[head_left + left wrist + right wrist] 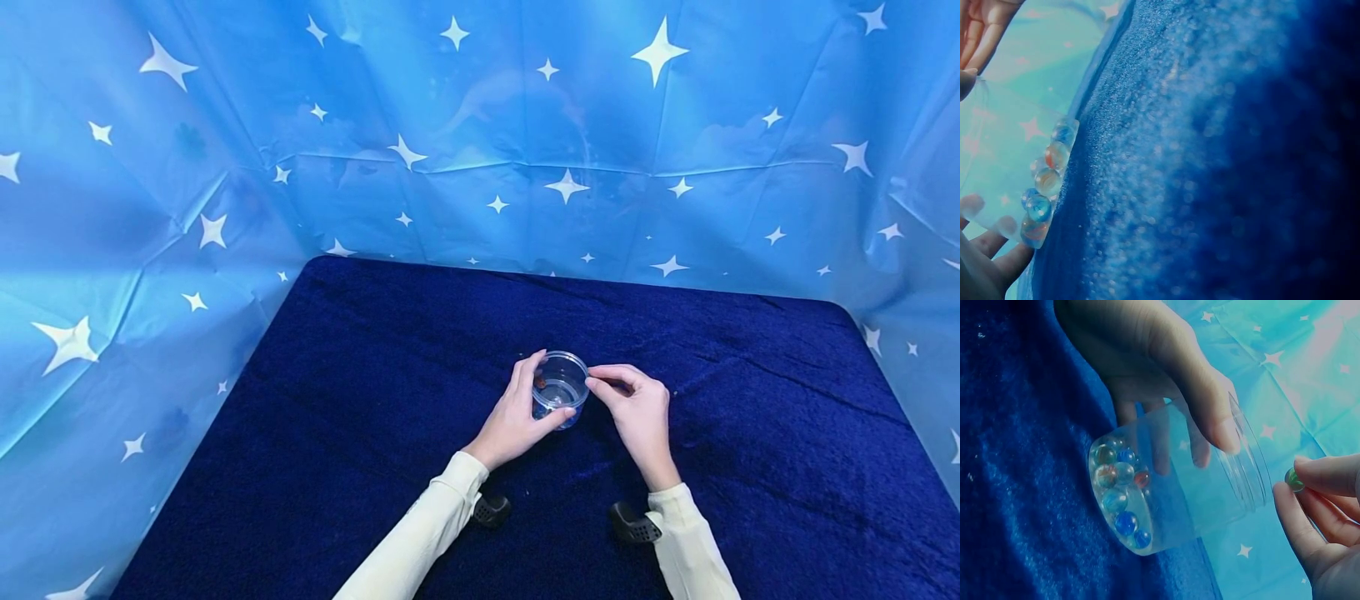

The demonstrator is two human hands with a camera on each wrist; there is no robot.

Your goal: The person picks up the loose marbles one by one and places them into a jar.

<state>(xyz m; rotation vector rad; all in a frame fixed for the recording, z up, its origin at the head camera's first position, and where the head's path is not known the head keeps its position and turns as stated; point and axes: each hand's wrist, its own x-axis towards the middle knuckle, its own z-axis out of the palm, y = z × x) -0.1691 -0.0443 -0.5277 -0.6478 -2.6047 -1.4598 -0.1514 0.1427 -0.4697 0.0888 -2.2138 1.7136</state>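
Observation:
A clear, lidless plastic jar (558, 390) stands near the middle of the table, and my left hand (513, 425) grips its side with thumb and fingers around it. Several glass marbles (1115, 500), blue, clear and reddish, lie at the jar's bottom; the left wrist view shows these marbles (1047, 181) through the wall. Just outside the open rim, my right hand (637, 408) pinches a green marble (1294, 479) between thumb and fingertips. The head view does not show that marble clearly.
Dark blue velvet cloth (360, 400) covers the table, with slight creases at the right. Behind and at the sides hangs a blue curtain (480, 92) with white stars. A black band (633, 525) sits at the right wrist, another black band (491, 510) at the left.

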